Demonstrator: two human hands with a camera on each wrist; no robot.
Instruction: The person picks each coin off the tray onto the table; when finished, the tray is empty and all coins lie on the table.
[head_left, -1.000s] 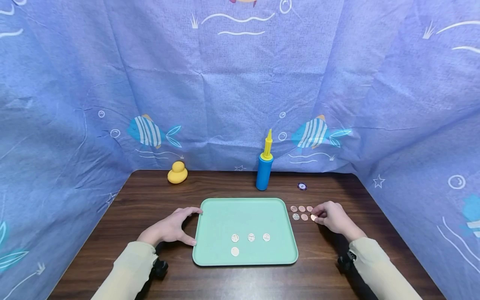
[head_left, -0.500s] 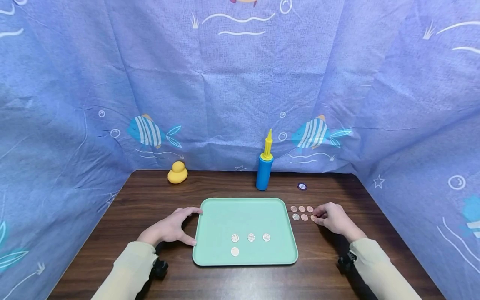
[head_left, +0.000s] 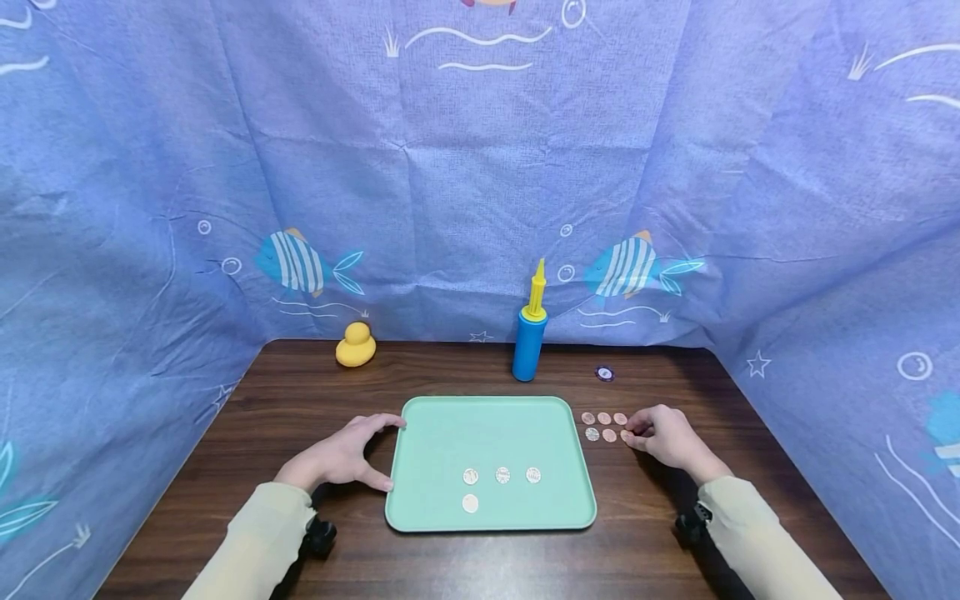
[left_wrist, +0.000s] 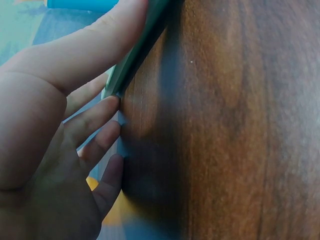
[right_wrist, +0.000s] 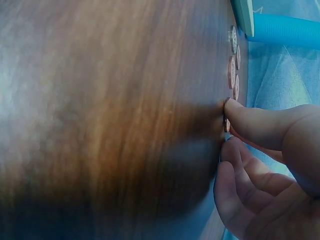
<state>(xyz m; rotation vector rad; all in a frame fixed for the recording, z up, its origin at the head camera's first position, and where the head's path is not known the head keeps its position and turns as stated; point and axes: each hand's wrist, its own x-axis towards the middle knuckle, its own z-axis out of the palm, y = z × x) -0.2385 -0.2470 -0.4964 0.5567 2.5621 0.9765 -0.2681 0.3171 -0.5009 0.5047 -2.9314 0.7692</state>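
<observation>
My right hand (head_left: 667,435) pinches a coin (right_wrist: 226,101) flat on the table (head_left: 300,392), could slip out; left hand (head_left: 341,457) grips the tray (head_left: 450,425) edge

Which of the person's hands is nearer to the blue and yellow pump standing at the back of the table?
The right hand, though narrowly. It rests among the coins right of the tray, ahead of the pump; the left hand holds the tray's left edge, farther away.

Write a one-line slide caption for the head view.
Left hand holds the green tray with four coins; right hand pinches a copper coin beside it on the table.
</observation>
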